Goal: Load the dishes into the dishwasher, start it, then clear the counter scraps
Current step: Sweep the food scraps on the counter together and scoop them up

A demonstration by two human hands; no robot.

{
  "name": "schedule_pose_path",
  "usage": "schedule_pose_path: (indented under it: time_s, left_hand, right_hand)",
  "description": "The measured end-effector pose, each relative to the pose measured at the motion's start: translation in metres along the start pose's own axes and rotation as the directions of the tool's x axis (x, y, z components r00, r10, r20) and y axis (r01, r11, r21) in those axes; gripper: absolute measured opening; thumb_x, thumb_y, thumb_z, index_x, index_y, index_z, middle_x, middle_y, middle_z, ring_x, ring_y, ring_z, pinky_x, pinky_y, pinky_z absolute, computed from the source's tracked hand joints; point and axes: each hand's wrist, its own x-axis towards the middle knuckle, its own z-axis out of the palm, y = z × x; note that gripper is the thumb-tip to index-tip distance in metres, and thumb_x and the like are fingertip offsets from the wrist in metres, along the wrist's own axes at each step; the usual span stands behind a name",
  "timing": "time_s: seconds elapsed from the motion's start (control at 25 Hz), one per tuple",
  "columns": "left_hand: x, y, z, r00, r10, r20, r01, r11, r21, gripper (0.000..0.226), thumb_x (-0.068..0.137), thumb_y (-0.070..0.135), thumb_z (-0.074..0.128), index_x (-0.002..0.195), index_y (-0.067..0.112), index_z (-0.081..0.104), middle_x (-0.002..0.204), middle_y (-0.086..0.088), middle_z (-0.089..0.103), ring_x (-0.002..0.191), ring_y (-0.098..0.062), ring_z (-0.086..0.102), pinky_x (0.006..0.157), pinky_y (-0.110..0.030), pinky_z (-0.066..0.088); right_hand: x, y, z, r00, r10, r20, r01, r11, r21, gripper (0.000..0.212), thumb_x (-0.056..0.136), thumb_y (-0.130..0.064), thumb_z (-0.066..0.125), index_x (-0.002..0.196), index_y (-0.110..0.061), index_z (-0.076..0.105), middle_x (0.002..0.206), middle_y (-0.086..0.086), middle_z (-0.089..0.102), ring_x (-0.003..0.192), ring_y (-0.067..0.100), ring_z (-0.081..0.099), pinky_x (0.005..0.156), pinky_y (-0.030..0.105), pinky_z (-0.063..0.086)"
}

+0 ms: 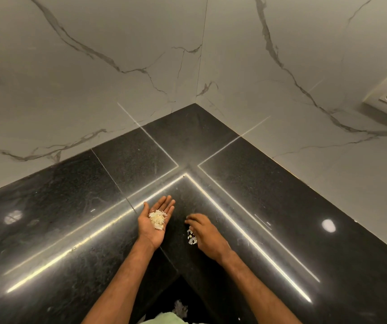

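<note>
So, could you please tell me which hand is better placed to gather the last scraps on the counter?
The right hand: it lies palm down on the counter, right beside the loose scraps. The left hand is palm up, already carrying a pile.

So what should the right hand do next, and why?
Probably rake up the few pale peel scraps lying on the black counter under the right hand and drop them into the left hand. Its open palm sits close by and holds a pile of peels.
</note>
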Motion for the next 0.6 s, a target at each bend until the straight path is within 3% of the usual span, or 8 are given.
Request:
schedule_pose_path:
  time_s: [0.08,0.12,0.2,0.28,0.36,0.48,0.6]
  left_hand:
    - [0.004,-0.001,0.003,1.000,-0.011,0.005,0.011,1.000,0.013,0.058,0.105,0.046,0.028,0.119,-0.001,0.060,0.113,-0.018,0.072,0.107,-0.030,0.067,0.090,-0.039,0.057]
    - [0.006,-0.002,0.005,1.000,-0.015,0.006,0.014,1.000,0.021,0.059,0.105,0.046,0.028,0.119,-0.001,0.060,0.112,-0.018,0.072,0.106,-0.030,0.068,0.090,-0.039,0.058]
    - [0.007,-0.006,0.007,0.999,-0.031,0.008,0.030,0.999,0.036,0.060,0.105,0.047,0.028,0.118,-0.001,0.060,0.111,-0.018,0.072,0.104,-0.030,0.069,0.089,-0.039,0.056]
    - [0.006,-0.012,0.007,0.998,-0.053,0.015,0.053,0.998,0.042,0.061,0.104,0.048,0.028,0.116,-0.002,0.061,0.110,-0.019,0.072,0.102,-0.030,0.070,0.088,-0.038,0.057]
    - [0.005,-0.016,0.006,0.997,-0.073,0.023,0.071,0.996,0.055,0.061,0.104,0.048,0.028,0.116,-0.002,0.060,0.110,-0.019,0.072,0.101,-0.030,0.071,0.089,-0.039,0.056]
    - [0.007,-0.016,0.008,0.996,-0.086,0.030,0.083,0.994,0.077,0.061,0.104,0.049,0.028,0.116,-0.002,0.060,0.110,-0.019,0.072,0.102,-0.031,0.071,0.090,-0.038,0.053]
    - [0.006,-0.013,0.010,0.996,-0.074,0.044,0.071,0.996,0.056,0.062,0.104,0.049,0.028,0.117,-0.002,0.060,0.112,-0.020,0.071,0.107,-0.032,0.067,0.090,-0.039,0.055]
  right_hand:
    - [-0.018,0.003,0.001,0.999,-0.050,0.007,0.050,0.998,-0.027,0.031,0.102,-0.016,0.048,0.128,-0.010,0.063,0.135,0.004,0.056,0.128,0.015,0.047,0.110,0.013,0.030]
    - [-0.023,0.005,-0.004,1.000,-0.008,-0.023,0.009,1.000,0.018,0.029,0.101,-0.014,0.050,0.126,-0.012,0.064,0.131,0.001,0.058,0.124,0.011,0.050,0.109,0.015,0.035]
    - [-0.022,0.010,-0.016,0.967,0.172,-0.188,-0.139,0.975,0.174,0.026,0.100,-0.010,0.052,0.120,-0.014,0.067,0.122,-0.003,0.062,0.115,0.007,0.056,0.103,0.023,0.045]
    - [-0.016,0.008,-0.020,0.916,0.307,-0.256,-0.275,0.949,0.155,0.028,0.102,-0.013,0.051,0.125,-0.011,0.066,0.123,-0.002,0.060,0.115,0.009,0.053,0.105,0.024,0.042]
    - [-0.016,-0.007,-0.007,0.931,0.272,-0.243,-0.269,0.962,0.047,0.032,0.102,-0.020,0.051,0.130,-0.009,0.063,0.126,0.002,0.058,0.119,0.014,0.048,0.105,0.019,0.037]
    - [-0.033,-0.026,0.020,0.962,0.176,-0.208,-0.187,0.982,-0.031,0.039,0.098,-0.032,0.057,0.129,-0.009,0.063,0.130,0.003,0.058,0.126,0.017,0.046,0.110,0.023,0.037]
    - [-0.044,-0.028,0.025,0.973,0.096,-0.210,-0.125,0.984,-0.127,0.027,0.092,-0.024,0.067,0.116,-0.012,0.069,0.122,0.002,0.063,0.119,0.018,0.055,0.102,0.025,0.047]
